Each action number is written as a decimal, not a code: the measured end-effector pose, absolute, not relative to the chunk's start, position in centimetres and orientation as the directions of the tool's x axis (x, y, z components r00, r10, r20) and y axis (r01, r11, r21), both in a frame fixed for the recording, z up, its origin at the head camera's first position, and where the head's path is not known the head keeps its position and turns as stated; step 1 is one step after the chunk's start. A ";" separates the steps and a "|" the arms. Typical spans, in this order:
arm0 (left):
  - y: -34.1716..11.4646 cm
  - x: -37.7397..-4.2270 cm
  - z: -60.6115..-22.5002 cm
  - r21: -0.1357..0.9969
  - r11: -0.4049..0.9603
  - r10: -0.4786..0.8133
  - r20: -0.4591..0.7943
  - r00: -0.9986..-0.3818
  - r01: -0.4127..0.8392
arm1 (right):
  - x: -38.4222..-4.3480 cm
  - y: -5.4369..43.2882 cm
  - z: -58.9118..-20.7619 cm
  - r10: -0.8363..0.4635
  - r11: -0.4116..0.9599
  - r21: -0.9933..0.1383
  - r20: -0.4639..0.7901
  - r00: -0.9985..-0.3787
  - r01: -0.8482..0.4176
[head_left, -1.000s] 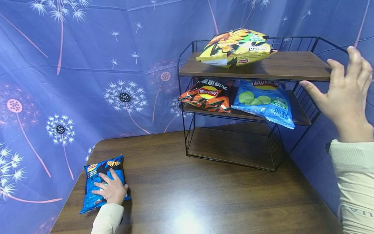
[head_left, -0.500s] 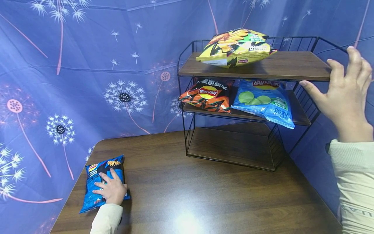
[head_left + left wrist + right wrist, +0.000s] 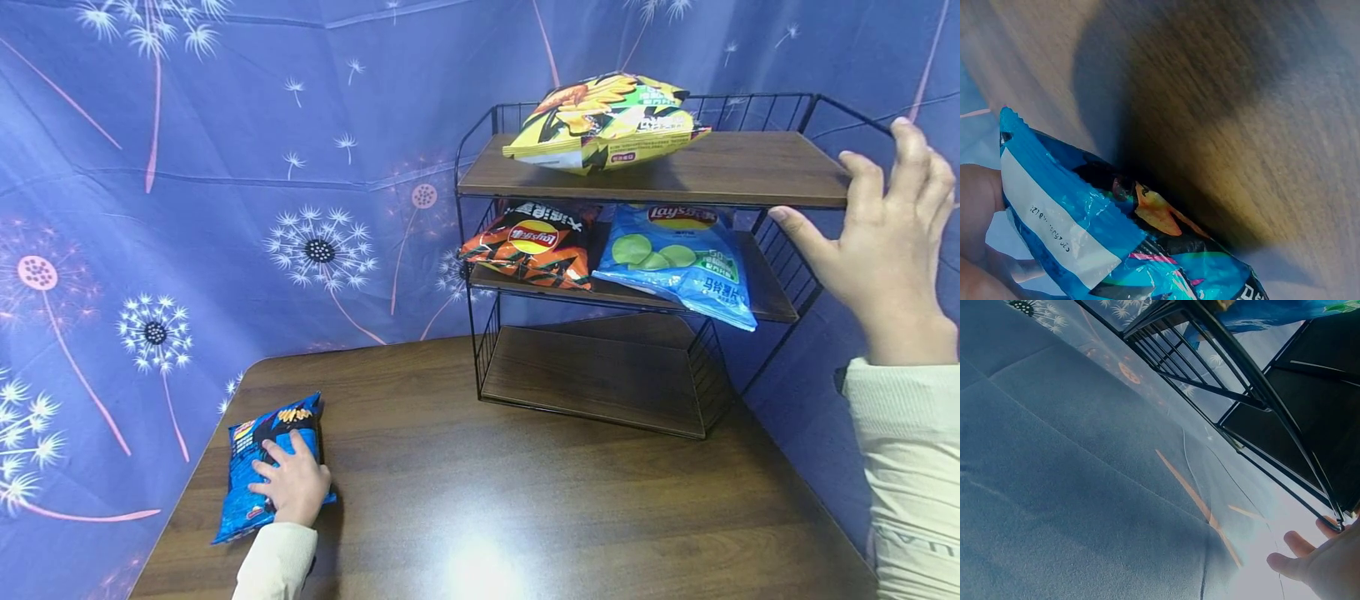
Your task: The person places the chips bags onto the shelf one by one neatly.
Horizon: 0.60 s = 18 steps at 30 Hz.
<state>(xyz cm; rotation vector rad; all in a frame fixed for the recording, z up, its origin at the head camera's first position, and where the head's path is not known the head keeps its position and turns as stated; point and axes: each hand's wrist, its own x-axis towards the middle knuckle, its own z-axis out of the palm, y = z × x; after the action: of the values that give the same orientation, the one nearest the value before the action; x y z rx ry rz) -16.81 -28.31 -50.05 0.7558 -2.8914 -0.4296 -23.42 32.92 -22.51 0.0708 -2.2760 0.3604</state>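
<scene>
A blue-and-black bag of chips point(image 3: 251, 483) lies on the table at the far left. My left hand point(image 3: 296, 483) holds it from above, with fingers spread across its face and the thumb at its right side. Seen from the left wrist, the crimped end of the chip bag point(image 3: 1066, 219) stands tilted, with part of the hand point(image 3: 979, 231) at its left. My right hand point(image 3: 892, 242) rests at the upper right corner of a wire rack point(image 3: 765, 167), thumb and fingers spread. The right wrist view shows its fingertips touching the rack's wire frame point(image 3: 1272, 419).
On the top shelf sits a yellow chip bag point(image 3: 607, 125). The middle shelf carries an orange-and-black chip bag point(image 3: 536, 242) and a light blue chip bag point(image 3: 678, 258), whose corner overhangs the front. A blue dandelion-print cloth point(image 3: 225, 167) hangs behind the wooden table point(image 3: 570, 500).
The blue-and-black chip bag has shifted slightly right and turned a little under my left hand, away from the table's left edge. My right hand has not moved.
</scene>
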 end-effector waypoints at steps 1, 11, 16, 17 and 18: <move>-28.3 -16.8 -50.0 0.307 0.833 -0.495 0.045 -0.868 -0.459 | -23.4 32.9 -22.5 0.066 0.958 -0.236 0.739 -0.670 -0.166; -27.9 -17.1 -49.4 0.386 0.817 -0.492 0.078 -0.867 -0.429 | -23.4 32.9 -22.5 0.063 0.960 -0.228 0.740 -0.670 -0.163; -27.5 -17.5 -48.9 0.396 0.825 -0.476 0.101 -0.873 -0.404 | -23.4 32.9 -22.5 0.069 0.961 -0.230 0.735 -0.675 -0.152; -27.4 -17.5 -48.8 0.397 0.827 -0.473 0.107 -0.875 -0.399 | -23.4 32.9 -22.5 0.071 0.962 -0.231 0.732 -0.677 -0.148; -27.2 -17.6 -48.7 0.397 0.829 -0.470 0.113 -0.875 -0.394 | -23.4 32.9 -22.5 0.071 0.961 -0.231 0.733 -0.677 -0.149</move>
<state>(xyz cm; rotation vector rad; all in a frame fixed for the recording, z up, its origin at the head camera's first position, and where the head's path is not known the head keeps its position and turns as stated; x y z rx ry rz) -17.58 -27.24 -48.66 0.6701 -2.8049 -0.5435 -23.42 32.93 -22.50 0.0546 -2.2885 0.3471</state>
